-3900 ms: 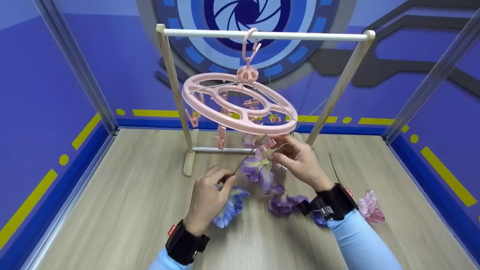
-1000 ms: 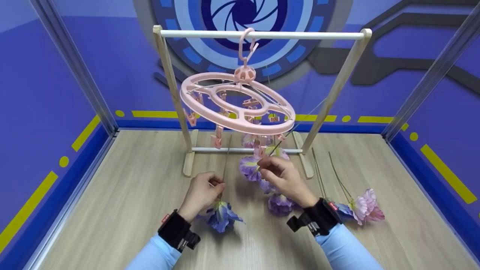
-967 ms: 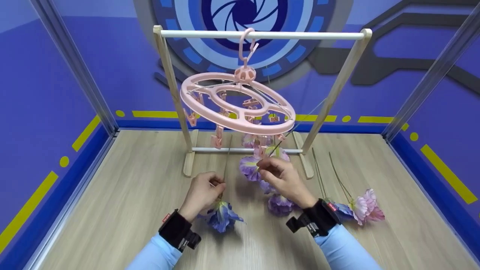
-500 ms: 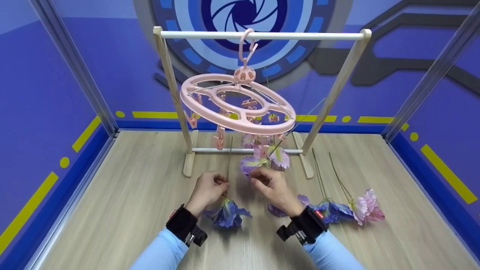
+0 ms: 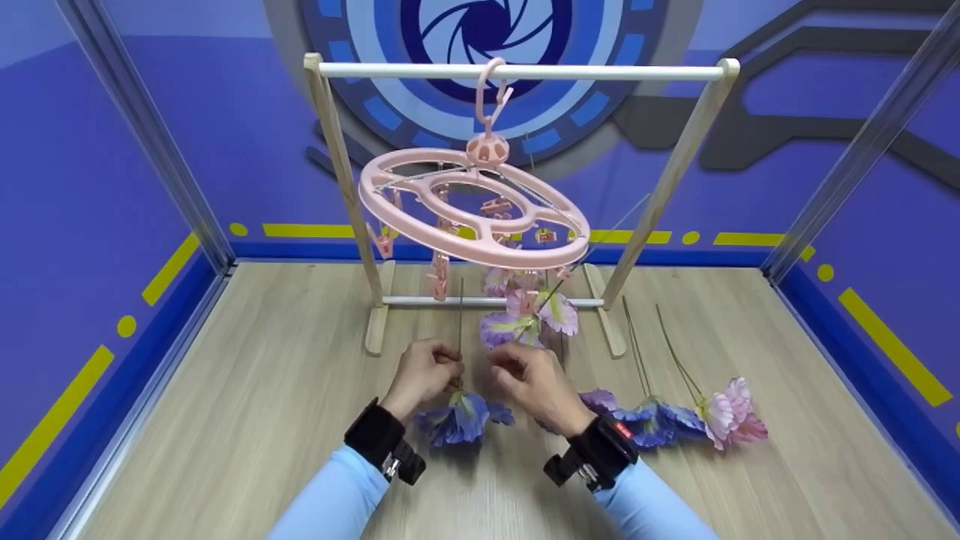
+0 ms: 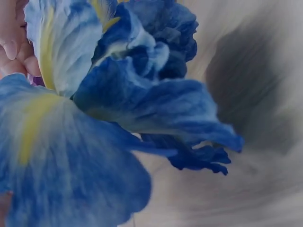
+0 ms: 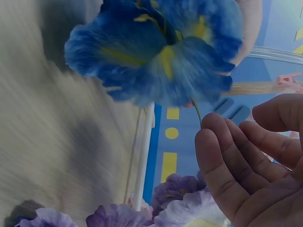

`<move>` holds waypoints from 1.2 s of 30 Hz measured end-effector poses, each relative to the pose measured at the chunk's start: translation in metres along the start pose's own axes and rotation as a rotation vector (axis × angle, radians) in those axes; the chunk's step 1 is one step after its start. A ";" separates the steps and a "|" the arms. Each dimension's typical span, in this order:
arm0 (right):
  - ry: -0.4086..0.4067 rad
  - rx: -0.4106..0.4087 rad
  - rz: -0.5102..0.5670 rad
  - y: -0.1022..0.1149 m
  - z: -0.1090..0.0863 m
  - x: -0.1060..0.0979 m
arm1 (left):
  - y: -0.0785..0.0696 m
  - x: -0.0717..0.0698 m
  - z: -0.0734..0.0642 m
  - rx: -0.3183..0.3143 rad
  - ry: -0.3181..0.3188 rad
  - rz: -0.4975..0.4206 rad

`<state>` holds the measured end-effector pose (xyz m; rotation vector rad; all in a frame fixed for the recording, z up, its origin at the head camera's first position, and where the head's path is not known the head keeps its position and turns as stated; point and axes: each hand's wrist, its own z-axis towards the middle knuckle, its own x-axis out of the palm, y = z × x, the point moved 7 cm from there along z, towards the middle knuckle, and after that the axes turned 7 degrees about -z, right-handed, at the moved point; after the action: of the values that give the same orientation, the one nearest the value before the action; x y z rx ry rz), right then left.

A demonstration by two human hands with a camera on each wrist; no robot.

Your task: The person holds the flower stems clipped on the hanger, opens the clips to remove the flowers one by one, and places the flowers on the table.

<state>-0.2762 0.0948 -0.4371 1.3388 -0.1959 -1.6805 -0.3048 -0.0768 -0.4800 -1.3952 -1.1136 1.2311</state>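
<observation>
My left hand (image 5: pixel 426 373) pinches the stem of a blue artificial flower (image 5: pixel 459 420) just above its bloom; the bloom hangs down and the stem points up. Its yellow-streaked petals (image 6: pixel 71 156) fill much of the left wrist view and hide most of that hand. Close by on the right is my right hand (image 5: pixel 536 382), fingers loosely bent and thumb apart, nothing gripped; in the right wrist view its fingertips (image 7: pixel 208 142) are near the stem. Above both hands a round pink clip hanger (image 5: pixel 465 244) hangs tilted. Purple flowers (image 5: pixel 510 328) hang beneath its right side.
The hanger hooks over the white bar (image 5: pixel 600 73) of a wooden-legged stand. Several pink clips (image 5: pixel 439 277) dangle from the ring. To the right, a blue flower (image 5: pixel 652 424) and a pink flower (image 5: pixel 739 416) lie on the table (image 5: pixel 247 420). Blue walls enclose the back and sides.
The right hand has come down from the hanging purple flowers toward the left hand. My left hand, lower than at first, has shifted slightly right with the blue flower, whose bloom now hangs below it.
</observation>
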 end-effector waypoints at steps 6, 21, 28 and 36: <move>0.026 0.013 -0.041 -0.003 -0.001 0.007 | 0.008 0.002 0.006 -0.031 -0.001 -0.038; 0.109 -0.011 -0.092 -0.004 -0.003 0.024 | 0.024 -0.001 0.017 -0.069 -0.044 -0.041; 0.105 -0.046 -0.124 -0.004 -0.004 0.027 | 0.028 0.000 0.023 -0.086 -0.042 -0.102; 0.138 -0.056 -0.152 -0.004 -0.005 0.030 | 0.032 0.000 0.027 -0.085 -0.054 -0.062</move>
<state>-0.2725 0.0765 -0.4620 1.4509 0.0337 -1.6977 -0.3301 -0.0796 -0.5134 -1.3870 -1.2497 1.1957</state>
